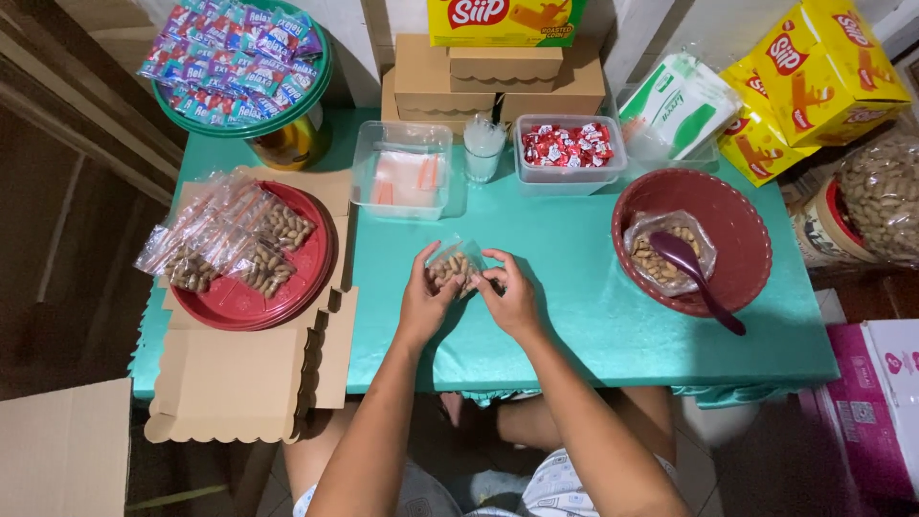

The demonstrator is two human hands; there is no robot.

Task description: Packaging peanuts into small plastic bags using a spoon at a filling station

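Both hands, left hand (424, 299) and right hand (507, 297), pinch one small bag of peanuts (452, 266) at the table's (574, 287) middle. At 9 o'clock, filled bags (230, 244) pile on a red plate (239, 302). At 3 o'clock, the red bowl (737, 225) has more peanuts left.

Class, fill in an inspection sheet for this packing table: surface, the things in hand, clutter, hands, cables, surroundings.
Surface: table with teal cloth.
Things in hand: small clear bag of peanuts, held above the cloth by both hands.
Clutter: red plates with filled peanut bags; red bowl holding a peanut bag and purple spoon; clear tub of red candies; clear tub of empty bags; flat cardboard box.
Hands: left hand and right hand both grip the bag.
Cables: nothing seen.
Surroundings: yellow boxes, green tray of sachets, tiled floor.
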